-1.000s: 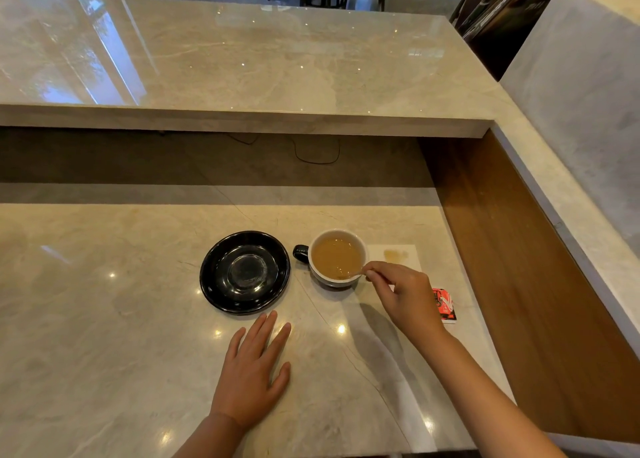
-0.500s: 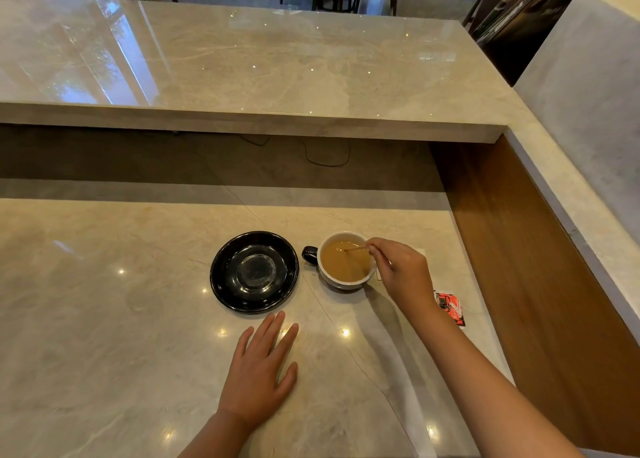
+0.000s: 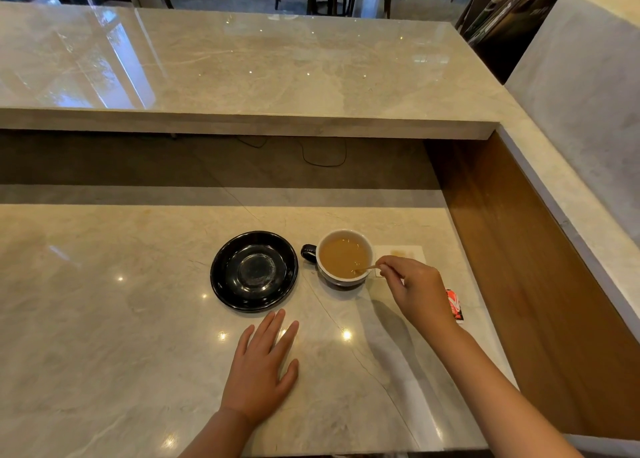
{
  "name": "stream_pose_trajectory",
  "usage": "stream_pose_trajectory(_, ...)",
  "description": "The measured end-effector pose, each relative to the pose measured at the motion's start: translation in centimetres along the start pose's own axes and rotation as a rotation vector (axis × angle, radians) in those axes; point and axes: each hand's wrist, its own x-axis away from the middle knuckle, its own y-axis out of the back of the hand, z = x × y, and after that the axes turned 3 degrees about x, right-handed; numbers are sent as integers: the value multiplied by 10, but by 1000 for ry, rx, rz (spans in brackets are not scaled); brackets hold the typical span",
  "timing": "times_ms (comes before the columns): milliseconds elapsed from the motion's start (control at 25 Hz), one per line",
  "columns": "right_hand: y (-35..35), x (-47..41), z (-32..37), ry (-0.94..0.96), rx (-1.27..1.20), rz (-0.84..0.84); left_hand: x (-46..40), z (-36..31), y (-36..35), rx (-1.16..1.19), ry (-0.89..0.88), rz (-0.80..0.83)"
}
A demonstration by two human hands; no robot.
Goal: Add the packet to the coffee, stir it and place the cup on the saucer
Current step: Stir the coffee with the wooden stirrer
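A pale marble counter (image 3: 104,319) fills the lower part of the view, with a raised marble ledge (image 3: 242,70) behind it and a wood panel (image 3: 519,250) on the right. On the counter a black saucer (image 3: 221,277) sits bare, and just to its right, apart from it, stands the cup (image 3: 341,279), its dark handle (image 3: 307,252) pointing toward the saucer. The cup holds light brown coffee (image 3: 341,258). The left hand (image 3: 261,367) lies flat on the counter in front of the saucer, palm down, its fingers (image 3: 273,326) released and spread, holding nothing. The right hand (image 3: 419,293) is at the cup's right side, its fingers (image 3: 388,267) pinched on a thin stirrer (image 3: 365,269) whose far end dips into the coffee near the rim. A white napkin (image 3: 412,251) with a brownish stain lies behind that hand. A small red packet (image 3: 454,305) lies on the counter just right of the right wrist; it looks torn, though it is partly hidden.
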Motion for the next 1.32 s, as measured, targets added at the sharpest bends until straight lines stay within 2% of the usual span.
stream_pose_trajectory(160,-12,6,9,-116,-180,-12,0,0,0,-3,7,4)
stream_pose_trajectory(280,-25,1,18,-113,-187,-46,0,0,0,0,12,7)
stream_pose_trajectory(520,-26,-30,7,38,-60,-49,0,0,1,8,3,-3)
stream_pose_trajectory(680,-5,-36,-7,144,35,6,1,0,0,2,14,-3)
stream_pose_trajectory(880,15,-28,-9,174,75,113,0,0,-1,2,11,-2)
stream_pose_trajectory(1000,17,-17,-9,149,42,122,0,0,-1,11,14,-2)
stream_pose_trajectory(1160,4,-3,-2,-40,-141,124,1,1,-2,0,21,9)
stream_pose_trajectory(1320,-21,-2,13,-65,-166,25,1,1,-2,-6,18,5)
